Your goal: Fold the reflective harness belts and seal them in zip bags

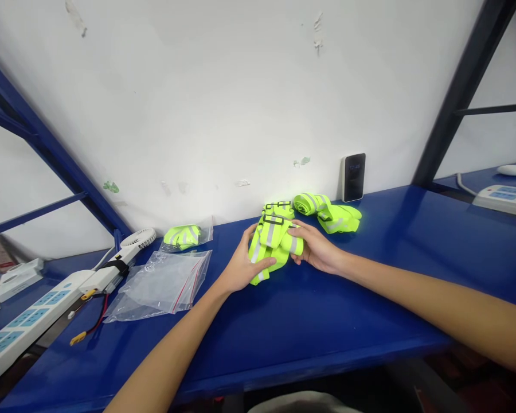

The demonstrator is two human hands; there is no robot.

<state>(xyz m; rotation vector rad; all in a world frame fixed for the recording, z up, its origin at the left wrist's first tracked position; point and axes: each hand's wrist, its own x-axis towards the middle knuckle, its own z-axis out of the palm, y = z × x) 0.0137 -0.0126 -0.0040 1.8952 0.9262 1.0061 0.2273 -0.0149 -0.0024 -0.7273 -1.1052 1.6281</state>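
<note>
A neon yellow-green reflective strap bundle [272, 238] with grey stripes and black buckles lies on the blue shelf [370, 298]. My left hand [241, 267] grips its left side, thumb over the front. My right hand [316, 248] closes on its right end, fingers wrapped round the folded part. Just behind it lies another rolled reflective strap [327, 211]. A third reflective strap sits inside a clear zip bag [186, 235] at the left by the wall.
A stack of clear zip bags [161, 284] lies left of my hands. A small white fan [131, 244], a power strip [26, 321] and a red-black cable [90, 327] are at far left. A dark phone [353, 176] leans on the wall. Another power strip [505, 198] lies at right.
</note>
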